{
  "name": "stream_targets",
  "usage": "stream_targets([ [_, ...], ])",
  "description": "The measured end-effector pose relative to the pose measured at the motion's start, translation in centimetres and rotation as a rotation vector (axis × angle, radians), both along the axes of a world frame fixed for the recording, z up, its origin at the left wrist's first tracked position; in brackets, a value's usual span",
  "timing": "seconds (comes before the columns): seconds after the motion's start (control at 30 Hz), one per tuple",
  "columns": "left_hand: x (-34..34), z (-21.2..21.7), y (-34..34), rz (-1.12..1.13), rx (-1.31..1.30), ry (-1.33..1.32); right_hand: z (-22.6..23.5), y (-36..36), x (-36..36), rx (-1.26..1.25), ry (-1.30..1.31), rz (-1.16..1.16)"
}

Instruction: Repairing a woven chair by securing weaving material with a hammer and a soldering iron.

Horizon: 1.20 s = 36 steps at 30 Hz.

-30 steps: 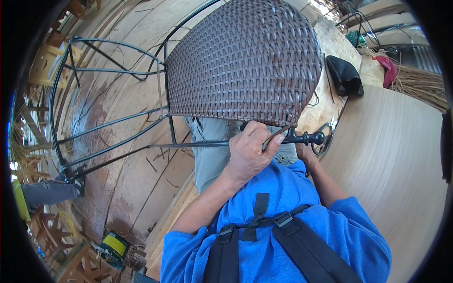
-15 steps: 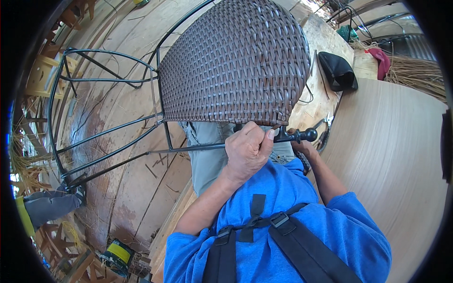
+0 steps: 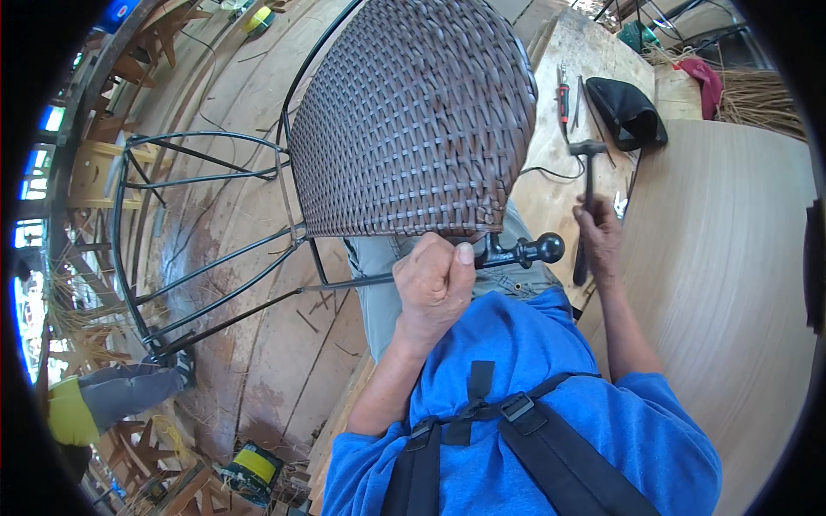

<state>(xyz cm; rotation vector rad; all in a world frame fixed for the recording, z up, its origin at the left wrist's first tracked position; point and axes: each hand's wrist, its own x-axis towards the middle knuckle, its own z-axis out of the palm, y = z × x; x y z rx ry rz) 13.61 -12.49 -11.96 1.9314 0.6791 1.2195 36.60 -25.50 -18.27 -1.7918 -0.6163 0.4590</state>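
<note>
Scraps litter a plank floor (image 3: 277, 365). Nearest is the person's blue shirt (image 3: 533, 387), crossed by black straps (image 3: 564, 451). The hands are apart: the left hand (image 3: 434, 279) is balled into a fist at the near edge of a brown woven panel (image 3: 413, 129), its clasp hidden, while the right hand (image 3: 600, 232) wraps a hammer (image 3: 588, 149), head pointing away from the person. The panel lies over the lap, set in a black frame (image 3: 492, 256) whose round knob (image 3: 545, 248) juts rightward. A wood-grain board (image 3: 714, 301) fills the right side. Beyond the hammer, a red-handled screwdriver (image 3: 563, 101) and a black pouch-like thing (image 3: 621, 110) rest on a bench (image 3: 595, 47). Farther off lie a red cloth (image 3: 705, 84) and dry strands (image 3: 761, 101); at far left, another person's leg (image 3: 133, 394) shows.
</note>
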Motion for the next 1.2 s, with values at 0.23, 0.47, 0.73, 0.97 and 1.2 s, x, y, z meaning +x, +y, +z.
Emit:
stream_targets([
  [0.23, -2.5, 2.6, 1.2, 0.147, -0.046, -0.036, 6.9, 2.1, -2.2, 0.077, -0.102, 0.474],
  [0.47, -3.9, 3.5, 1.8, 0.180, -0.146, -0.121, 6.4, 3.8, -4.8, 0.112, -0.163, 0.818],
  [0.73, -4.7, 4.4, 2.0, 0.198, -0.143, -0.086, 9.1, 5.7, -7.2, 0.492, 0.306, 0.710],
  [0.97, -4.5, 4.9, 1.9, 0.213, -0.113, -0.076, 8.6, 6.3, -8.2, 0.358, -0.168, 0.849],
  [1.2, -4.8, 4.5, 2.2, 0.167, -0.105, -0.109, 8.7, 6.2, -9.5, 0.314, -0.227, 0.739],
])
